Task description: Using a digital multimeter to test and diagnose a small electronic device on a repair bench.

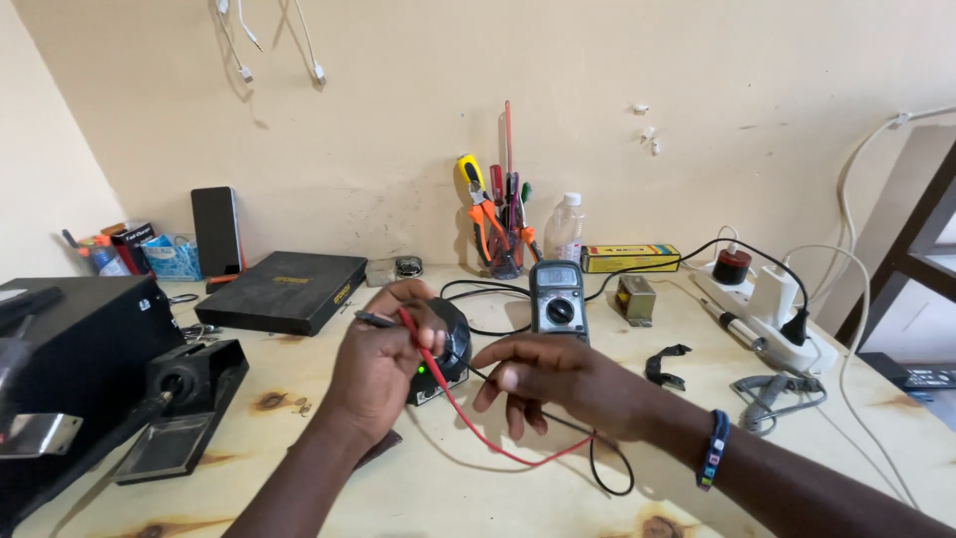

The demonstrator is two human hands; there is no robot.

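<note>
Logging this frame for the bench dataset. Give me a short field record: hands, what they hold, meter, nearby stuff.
left hand: pinches a red-leaded test probe over a small black device
right hand: open, fingers spread, beside the device, holds nothing that shows
device: on the table, green light lit
multimeter: grey, propped upright behind the hands
leads: red lead and black lead loop across the wooden table
left side: soldering iron stand
rear: tool cup, plastic bottle
</note>
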